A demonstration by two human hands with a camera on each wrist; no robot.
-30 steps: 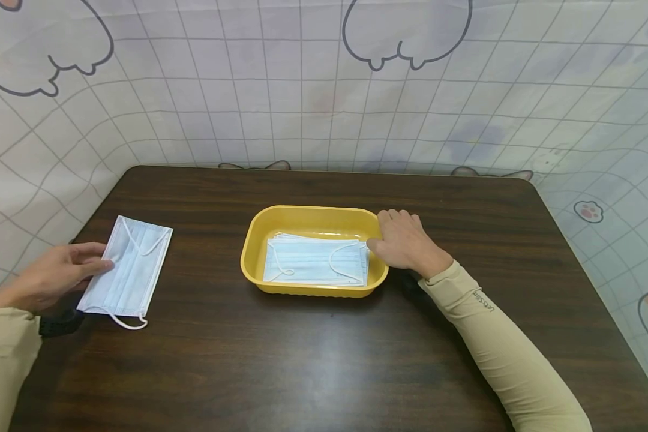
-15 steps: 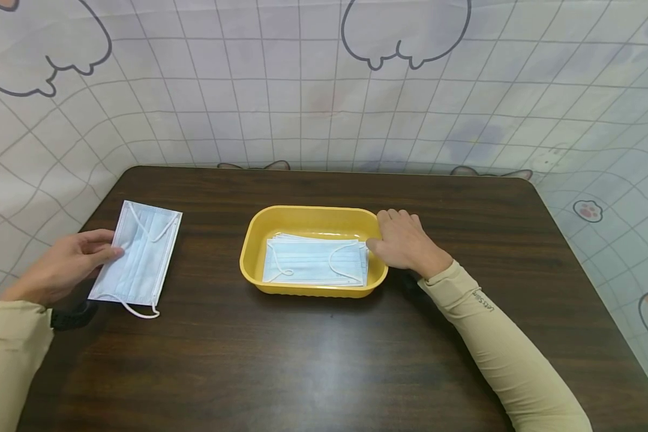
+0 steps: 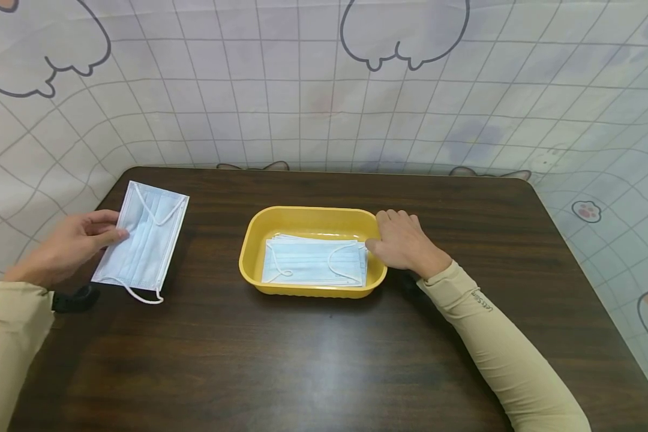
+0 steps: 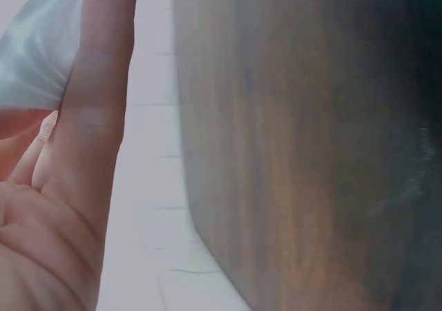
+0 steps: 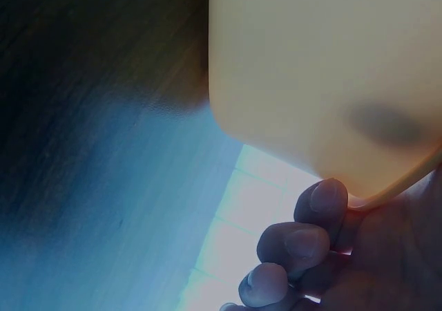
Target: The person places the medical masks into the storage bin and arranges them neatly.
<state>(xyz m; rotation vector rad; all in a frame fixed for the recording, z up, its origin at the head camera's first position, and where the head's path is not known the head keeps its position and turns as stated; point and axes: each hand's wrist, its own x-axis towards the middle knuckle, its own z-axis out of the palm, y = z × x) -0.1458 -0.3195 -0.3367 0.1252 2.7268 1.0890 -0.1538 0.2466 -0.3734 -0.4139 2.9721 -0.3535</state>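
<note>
My left hand (image 3: 67, 246) pinches a light blue face mask (image 3: 143, 237) by its left edge, thumb on top. The mask is held up over the left part of the table, tilted, with a white ear loop hanging from its lower end. In the left wrist view the fingers (image 4: 97, 117) lie along the mask (image 4: 38, 48). At the right end of a yellow plastic basin (image 3: 302, 290), my right hand (image 3: 407, 243) grips the rim, thumb over the inside. Its curled fingers (image 5: 304, 242) show beside the basin wall (image 5: 311, 62) in the right wrist view.
Inside the basin lies a stack of several blue face masks (image 3: 313, 262) with white ear loops. The dark brown wooden table (image 3: 302, 360) has rounded far corners. Behind it hangs a pale cloth (image 3: 281, 90) with a grid and cartoon outlines.
My left hand has lifted the face mask upward and slightly to the right, away from the near left. The right hand and the basin have stayed in place.
</note>
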